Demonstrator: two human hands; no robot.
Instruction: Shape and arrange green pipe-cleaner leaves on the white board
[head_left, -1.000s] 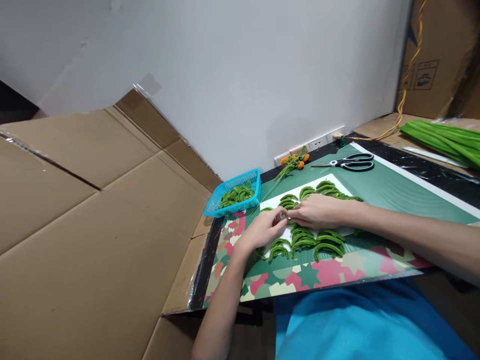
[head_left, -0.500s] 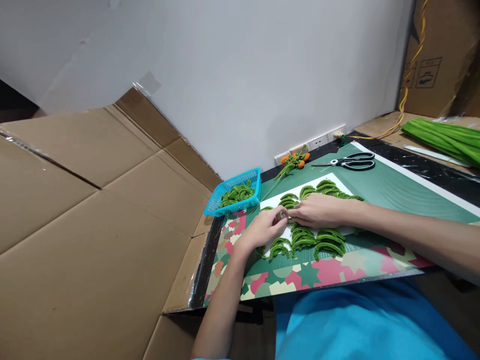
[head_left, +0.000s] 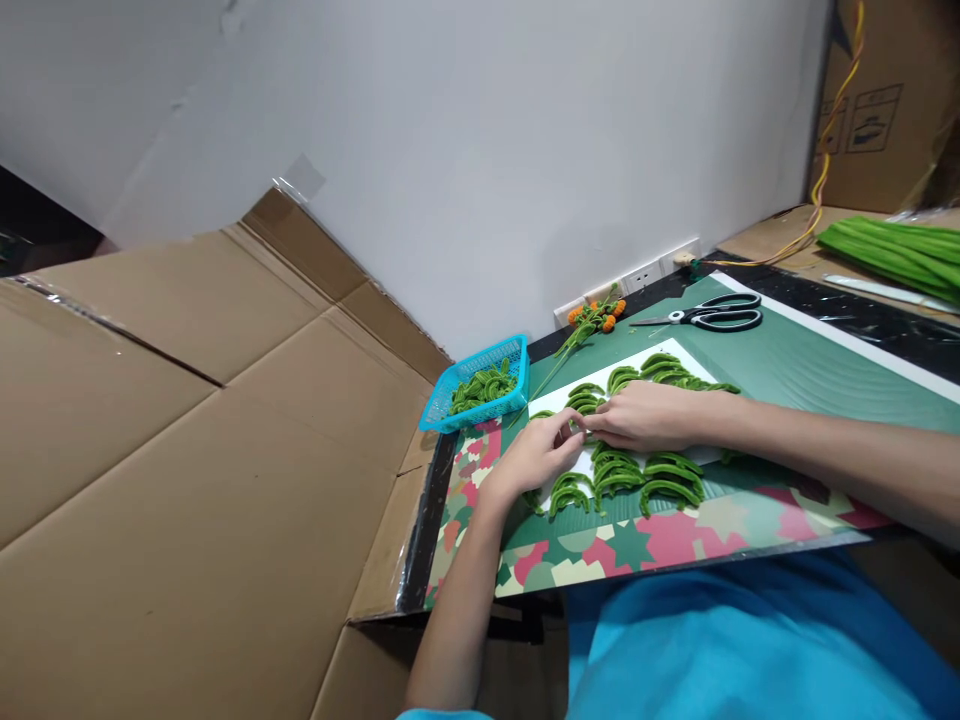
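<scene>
My left hand [head_left: 536, 455] and my right hand [head_left: 645, 415] meet fingertip to fingertip over a white sheet [head_left: 679, 352]. Thumb and fingers are drawn together on each hand, and whatever lies between the tips is hidden or too small to make out. Curved, fuzzy green pipe-cleaner pieces [head_left: 673, 482] rest in nested clusters around both hands, on the sheet and over its near edge. Some clusters are covered by my right hand and forearm.
A blue plastic basket [head_left: 474, 413] with more green pieces stands left of the sheet. Orange-headed flower stems [head_left: 600, 318] and black-handled scissors [head_left: 720, 315] lie behind it. Long green pipe cleaners [head_left: 896, 255] are at right. Cardboard [head_left: 247, 480] walls off the left side.
The whole view has shifted slightly, so things appear a little farther right. Both hands stay together at the same part of the sheet, with only slight finger movement.
</scene>
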